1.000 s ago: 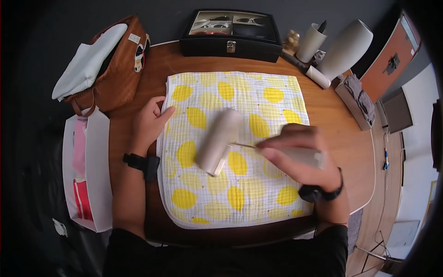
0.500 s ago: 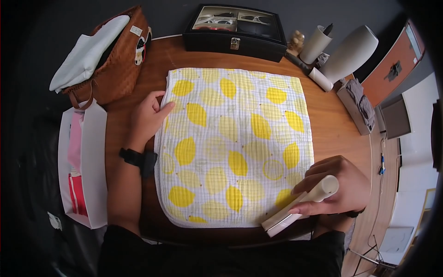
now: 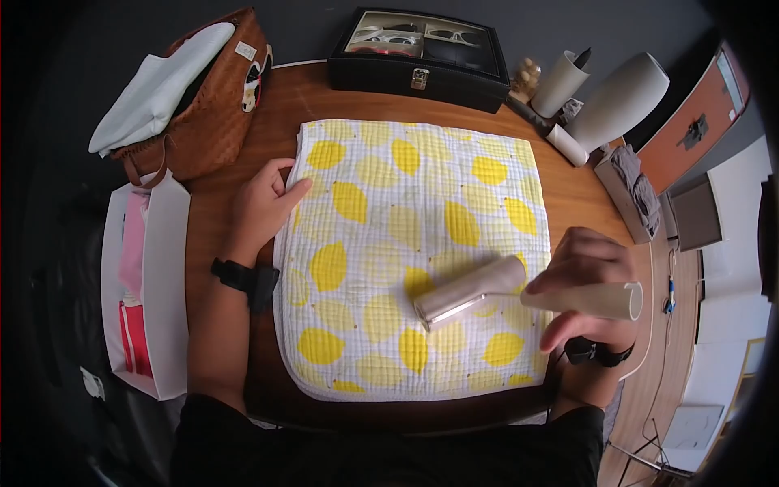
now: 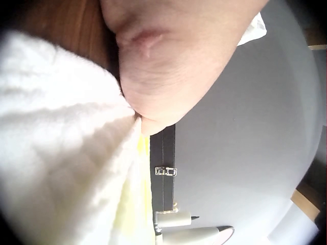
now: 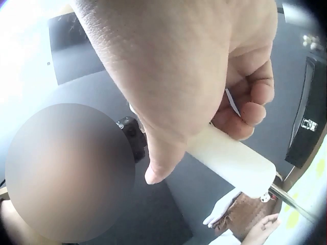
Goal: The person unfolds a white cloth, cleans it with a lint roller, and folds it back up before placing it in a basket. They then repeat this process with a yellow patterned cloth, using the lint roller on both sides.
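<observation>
A folded white muslin cloth [image 3: 369, 264] with yellow lemons lies flat on the wooden table. At its left edge is my left hand [image 3: 264, 207], pinching the border between thumb and fingers; in the left wrist view the white fabric [image 4: 61, 117] gathers into creases towards the thumb. My right hand [image 3: 596, 252] grips the pale handle [image 5: 235, 163] of a lint roller, thumb on one side and fingers curled on the other. The lint roller's cylinder [image 3: 471, 294] lies slanted over the right middle of the cloth, overlapping it in the head view.
Behind the cloth stands a black glasses case [image 3: 418, 77]. A brown woven bag [image 3: 215, 122] and a white box [image 3: 166, 300] of clothes are at left. At back right are a white cup [image 3: 560, 85], a grey vase [image 3: 625, 97] and a bin of grey cloth [image 3: 625, 195].
The lint roller went from the cloth's middle to its lower right corner, then back up and inward to the right middle, carried by my right hand. My left hand stays at the left edge.
</observation>
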`<state>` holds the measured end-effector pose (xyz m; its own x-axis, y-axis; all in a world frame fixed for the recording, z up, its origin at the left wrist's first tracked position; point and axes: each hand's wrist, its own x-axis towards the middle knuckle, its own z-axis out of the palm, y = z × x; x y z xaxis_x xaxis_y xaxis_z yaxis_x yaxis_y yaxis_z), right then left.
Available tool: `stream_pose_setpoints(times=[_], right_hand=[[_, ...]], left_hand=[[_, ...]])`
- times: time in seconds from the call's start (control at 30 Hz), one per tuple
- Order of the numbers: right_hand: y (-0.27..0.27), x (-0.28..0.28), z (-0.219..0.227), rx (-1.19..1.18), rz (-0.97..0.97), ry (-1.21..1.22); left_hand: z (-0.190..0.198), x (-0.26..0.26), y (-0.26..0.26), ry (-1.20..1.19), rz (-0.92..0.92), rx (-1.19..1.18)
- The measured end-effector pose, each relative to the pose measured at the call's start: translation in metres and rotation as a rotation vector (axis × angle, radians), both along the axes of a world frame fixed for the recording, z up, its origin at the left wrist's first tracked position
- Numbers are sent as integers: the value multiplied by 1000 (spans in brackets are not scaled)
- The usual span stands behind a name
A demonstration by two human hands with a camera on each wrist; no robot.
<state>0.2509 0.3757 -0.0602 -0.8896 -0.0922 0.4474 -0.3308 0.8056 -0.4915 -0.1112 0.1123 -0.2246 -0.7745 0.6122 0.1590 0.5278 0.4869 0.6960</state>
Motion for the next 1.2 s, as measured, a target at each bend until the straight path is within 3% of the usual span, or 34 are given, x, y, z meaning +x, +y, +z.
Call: stream_pose_setpoints(times=[0.23,0.43,0.53,0.63,0.73,0.87,1.0,1.2], right_hand=[[-8,-7,-4,187,-136,-36],[-12,-13,-18,150,-246,-223],[3,-18,-39,-58,-152,-189],[15,-10,-30,-303,-133,-241],[24,1,-24,-585,-252,-213],[44,16,-20,-578,-604,-67],[67,29,-23,-608,-644,-97],[52,6,-33,-769,-572,-175]], left_hand=[[-4,-2,0,27,-13,14],[-1,-1,-1,35,5,-13],[-1,0,0,32,7,-13],[-2,-1,-1,36,6,-5],[-5,-2,-2,36,4,3],[-7,-3,-1,29,5,10],[-3,-1,-1,20,0,10],[-7,-4,0,35,-14,28]])
